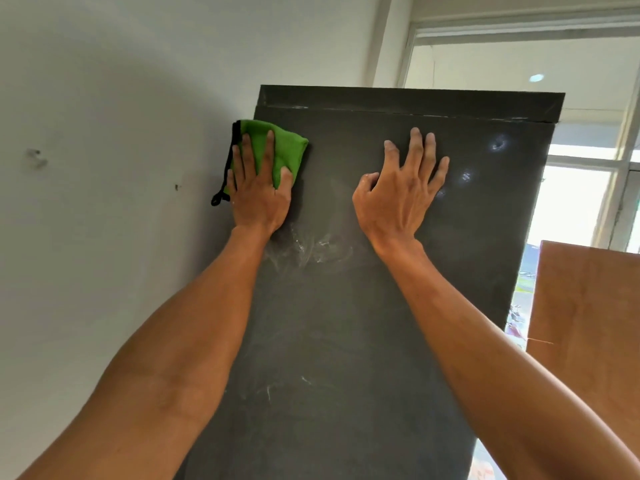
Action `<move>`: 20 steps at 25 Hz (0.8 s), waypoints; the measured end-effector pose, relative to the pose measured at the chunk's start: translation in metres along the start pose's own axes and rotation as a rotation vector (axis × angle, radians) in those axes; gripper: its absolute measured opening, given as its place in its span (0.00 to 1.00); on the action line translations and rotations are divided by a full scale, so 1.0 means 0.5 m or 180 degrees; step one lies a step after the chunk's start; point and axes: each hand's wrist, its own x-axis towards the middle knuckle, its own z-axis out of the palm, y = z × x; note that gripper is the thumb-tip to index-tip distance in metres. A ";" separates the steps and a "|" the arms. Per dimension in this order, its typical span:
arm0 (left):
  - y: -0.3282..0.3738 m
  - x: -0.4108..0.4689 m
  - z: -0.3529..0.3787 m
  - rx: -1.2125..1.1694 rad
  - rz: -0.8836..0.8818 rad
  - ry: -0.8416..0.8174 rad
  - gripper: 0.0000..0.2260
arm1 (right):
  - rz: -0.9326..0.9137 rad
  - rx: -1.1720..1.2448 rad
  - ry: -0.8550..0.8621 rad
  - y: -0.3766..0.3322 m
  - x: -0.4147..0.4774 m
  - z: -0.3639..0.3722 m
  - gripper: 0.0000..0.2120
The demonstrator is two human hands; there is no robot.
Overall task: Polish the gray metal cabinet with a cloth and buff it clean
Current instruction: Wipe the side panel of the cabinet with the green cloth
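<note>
Soft-looking cloth (285, 147) is pinned flat on the stiff cabinet (346, 323) by the straight-fingered left hand (258, 195); right hand (394, 199) is splayed, bracing.

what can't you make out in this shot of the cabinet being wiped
Head view, the only one:
Base of the cabinet: cut off by the bottom edge of the frame.
Middle of the cloth: covered by the left hand pressing it flat.
Metal under the cloth and under the right hand: hidden, so smudges there cannot be judged.
Scene beyond the window: washed out by glare.
</note>
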 end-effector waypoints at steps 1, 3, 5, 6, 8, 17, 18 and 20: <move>-0.004 -0.014 0.001 0.0012 0.0006 -0.0007 0.32 | -0.0027 0.0005 -0.0029 -0.011 -0.006 0.003 0.26; -0.010 -0.043 0.006 0.0001 0.0016 -0.0028 0.33 | -0.0074 0.0017 -0.0082 -0.028 -0.018 0.009 0.26; -0.028 -0.090 0.016 0.0063 0.0038 -0.0057 0.32 | -0.0100 0.0011 -0.0169 -0.049 -0.033 0.016 0.26; -0.039 -0.115 0.021 0.0106 0.0068 -0.0095 0.32 | -0.0115 -0.0012 -0.0215 -0.059 -0.042 0.019 0.26; -0.059 -0.138 0.021 0.0153 0.0155 -0.0206 0.32 | -0.0181 -0.0030 -0.0309 -0.076 -0.058 0.025 0.27; -0.127 -0.172 0.037 0.0111 0.0574 0.0085 0.32 | -0.0445 -0.0177 -0.0370 -0.112 -0.098 0.061 0.29; -0.151 -0.220 0.046 0.0150 0.0607 0.0105 0.32 | -0.0499 -0.0180 -0.0391 -0.112 -0.108 0.063 0.29; -0.193 -0.314 0.058 0.0236 0.0558 0.0040 0.33 | -0.0540 -0.0156 -0.0425 -0.110 -0.120 0.061 0.28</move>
